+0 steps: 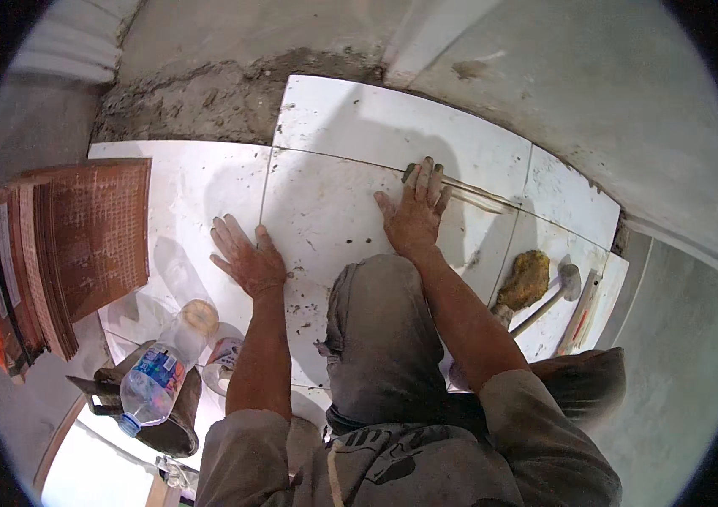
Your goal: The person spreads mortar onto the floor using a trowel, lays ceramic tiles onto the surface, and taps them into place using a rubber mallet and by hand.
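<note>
White tiles (pixel 325 203) cover the floor in front of me, specked with mud. My left hand (pixel 249 260) lies on a tile at the left, palm down with fingers spread, close to a joint. Farther forward, my right hand (pixel 414 211) rests flat with its fingers stretched over the joint before a back-row tile (pixel 452 135). A small dark lump (pixel 408 173) shows beside its fingertips; I cannot make out what it is. Brown wet streaks (pixel 481 196) run along that joint to the right. Neither hand grips anything.
Stacked brown-backed tiles (pixel 101 228) stand at the left. Near them are a clear bottle (pixel 152 384) and a dark bucket (pixel 180 435). At right lie a yellow sponge (pixel 525 279), a mallet (pixel 569 283) and a long flat tool (pixel 580 313). Rough mortar (pixel 198 101) borders the back wall.
</note>
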`<action>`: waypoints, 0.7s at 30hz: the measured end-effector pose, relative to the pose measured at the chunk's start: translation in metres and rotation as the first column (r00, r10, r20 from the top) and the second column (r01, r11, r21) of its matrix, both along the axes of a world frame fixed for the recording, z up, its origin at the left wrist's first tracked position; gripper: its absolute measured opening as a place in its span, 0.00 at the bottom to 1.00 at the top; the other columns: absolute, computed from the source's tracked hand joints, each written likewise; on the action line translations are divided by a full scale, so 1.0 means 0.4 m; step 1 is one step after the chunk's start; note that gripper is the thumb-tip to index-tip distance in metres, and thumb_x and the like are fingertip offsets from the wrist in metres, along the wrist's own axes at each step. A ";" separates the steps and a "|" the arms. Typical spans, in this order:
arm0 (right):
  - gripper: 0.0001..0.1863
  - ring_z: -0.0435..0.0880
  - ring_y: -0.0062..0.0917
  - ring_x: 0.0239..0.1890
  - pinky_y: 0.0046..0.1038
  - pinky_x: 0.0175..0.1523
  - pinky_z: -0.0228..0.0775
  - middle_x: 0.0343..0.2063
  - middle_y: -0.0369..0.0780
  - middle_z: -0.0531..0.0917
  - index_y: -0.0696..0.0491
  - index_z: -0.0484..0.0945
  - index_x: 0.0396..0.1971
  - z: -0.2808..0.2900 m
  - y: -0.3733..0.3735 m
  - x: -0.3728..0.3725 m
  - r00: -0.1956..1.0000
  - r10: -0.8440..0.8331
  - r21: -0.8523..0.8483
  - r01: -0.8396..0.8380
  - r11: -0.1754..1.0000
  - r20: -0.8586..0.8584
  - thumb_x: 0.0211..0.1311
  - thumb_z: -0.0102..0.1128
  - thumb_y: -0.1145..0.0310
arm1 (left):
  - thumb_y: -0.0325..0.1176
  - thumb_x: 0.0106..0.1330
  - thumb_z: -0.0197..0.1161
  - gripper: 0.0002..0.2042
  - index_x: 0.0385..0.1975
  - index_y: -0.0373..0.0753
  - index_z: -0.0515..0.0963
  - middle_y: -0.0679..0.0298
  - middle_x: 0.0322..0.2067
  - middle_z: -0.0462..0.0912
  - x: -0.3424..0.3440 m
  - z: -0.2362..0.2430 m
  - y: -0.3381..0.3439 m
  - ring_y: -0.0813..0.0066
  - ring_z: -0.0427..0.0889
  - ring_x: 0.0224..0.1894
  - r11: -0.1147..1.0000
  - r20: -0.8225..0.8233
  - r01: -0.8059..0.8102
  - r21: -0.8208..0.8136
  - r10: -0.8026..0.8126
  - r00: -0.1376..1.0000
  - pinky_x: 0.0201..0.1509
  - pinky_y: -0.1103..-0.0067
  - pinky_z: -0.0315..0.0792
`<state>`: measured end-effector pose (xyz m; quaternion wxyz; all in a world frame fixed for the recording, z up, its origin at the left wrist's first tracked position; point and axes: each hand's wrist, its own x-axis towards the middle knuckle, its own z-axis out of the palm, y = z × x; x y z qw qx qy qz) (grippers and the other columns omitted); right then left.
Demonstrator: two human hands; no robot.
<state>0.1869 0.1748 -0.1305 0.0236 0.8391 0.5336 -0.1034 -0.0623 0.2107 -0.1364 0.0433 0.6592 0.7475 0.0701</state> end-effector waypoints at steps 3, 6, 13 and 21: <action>0.42 0.31 0.41 0.67 0.47 0.66 0.21 0.65 0.49 0.37 0.64 0.44 0.62 0.009 0.043 -0.023 0.994 0.107 -0.013 -0.107 0.994 0.007 0.62 0.37 0.43 | 0.45 0.64 0.46 0.29 0.61 0.36 0.53 0.53 0.64 0.50 -0.004 0.002 0.004 0.55 0.46 0.66 0.999 -0.028 0.004 -0.048 -0.005 1.000 0.65 0.53 0.37; 0.41 0.34 0.42 0.67 0.50 0.65 0.23 0.64 0.51 0.41 0.64 0.49 0.61 0.020 0.080 -0.036 0.949 0.314 0.041 -0.314 0.949 -0.002 0.61 0.38 0.42 | 0.45 0.64 0.46 0.29 0.61 0.36 0.53 0.53 0.63 0.50 -0.006 0.006 0.005 0.55 0.46 0.66 0.999 0.005 -0.009 -0.035 0.009 1.000 0.64 0.52 0.37; 0.39 0.37 0.40 0.67 0.52 0.65 0.25 0.64 0.47 0.46 0.60 0.57 0.59 0.024 0.232 -0.145 0.812 0.582 0.172 -0.567 0.806 -0.046 0.59 0.42 0.42 | 0.44 0.62 0.50 0.30 0.61 0.38 0.52 0.54 0.64 0.51 -0.010 0.006 0.010 0.55 0.46 0.66 0.998 0.028 -0.011 -0.055 0.013 1.000 0.64 0.51 0.37; 0.34 0.40 0.45 0.66 0.49 0.65 0.30 0.63 0.49 0.50 0.58 0.58 0.58 0.115 0.448 -0.301 0.810 0.582 0.275 -0.546 0.792 -0.069 0.60 0.44 0.49 | 0.45 0.61 0.50 0.31 0.61 0.39 0.52 0.56 0.64 0.50 -0.021 0.010 0.017 0.58 0.45 0.67 0.990 0.060 -0.058 -0.128 0.066 0.996 0.65 0.51 0.37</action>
